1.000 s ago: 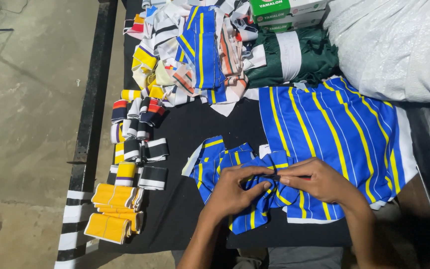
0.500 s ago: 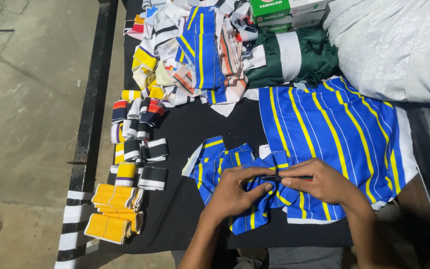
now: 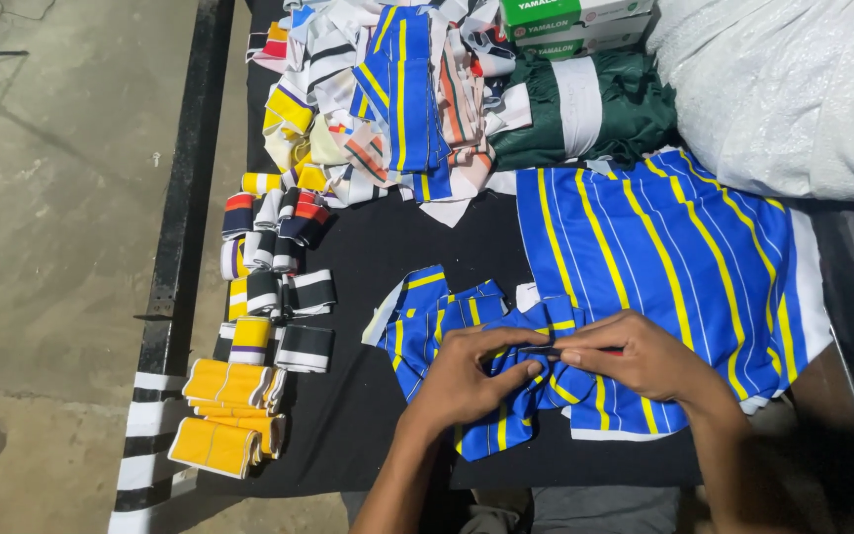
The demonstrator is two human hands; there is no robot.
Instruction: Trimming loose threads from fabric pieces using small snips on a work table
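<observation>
Head view: the left hand (image 3: 467,376) and right hand (image 3: 635,358) meet fingertip to fingertip, both pinching a small blue-and-yellow striped fabric piece (image 3: 511,396) on the black table (image 3: 368,415), just beside a larger striped panel (image 3: 664,257) and folded cuffs (image 3: 269,297).

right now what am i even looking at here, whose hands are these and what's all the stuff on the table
This is one picture from a camera worn on a person's head, looking down at that person's own two bare hands. The left hand and the right hand pinch a small blue piece of fabric with yellow stripes between them. It lies on a black table. Beside it is a bigger blue and yellow striped cloth. On the left are folded striped bands and yellow ones. Further back lie a heap of mixed fabric pieces, a dark green cloth and a white sack.
</observation>
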